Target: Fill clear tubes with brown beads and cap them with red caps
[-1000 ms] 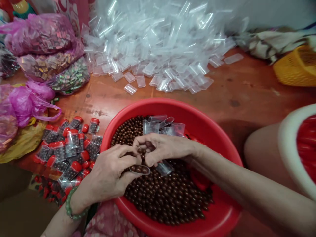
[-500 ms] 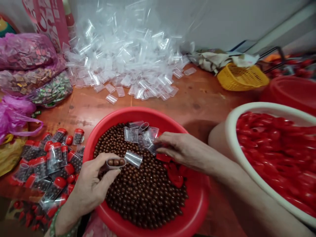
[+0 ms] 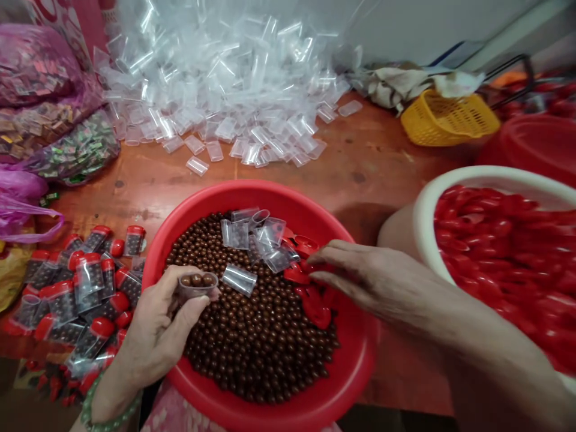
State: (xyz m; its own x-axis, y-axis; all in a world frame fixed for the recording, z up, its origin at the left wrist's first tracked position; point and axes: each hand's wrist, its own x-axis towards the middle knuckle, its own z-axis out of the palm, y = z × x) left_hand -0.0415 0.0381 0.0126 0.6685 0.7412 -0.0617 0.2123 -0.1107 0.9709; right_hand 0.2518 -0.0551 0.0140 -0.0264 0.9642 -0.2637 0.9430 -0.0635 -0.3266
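Between its thumb and fingers, my left hand point(image 3: 162, 324) holds a clear flat tube point(image 3: 198, 283) upright, open end up, with brown balls showing inside. My right hand point(image 3: 360, 273) reaches over the right side of the red basin point(image 3: 155, 252), fingertips at the red caps point(image 3: 315, 306); a cap seems to be at its fingers. Brown balls point(image 3: 256, 354) fill the basin. Empty clear tubes point(image 3: 270, 237) lie on them near the back, and a single tube point(image 3: 240, 279) lies closer to my left hand.
Capped, filled tubes point(image 3: 90, 282) are piled at the left. Behind the basin is a heap of clear tubes point(image 3: 252, 90). A white tub point(image 3: 423, 240) of red caps stands right, a yellow basket point(image 3: 450, 123) behind it. Purple bags point(image 3: 45, 66) sit back left.
My right hand has moved right, from the clear tubes to the red caps. My left hand still holds the filled tube. The whole view has shifted slightly.
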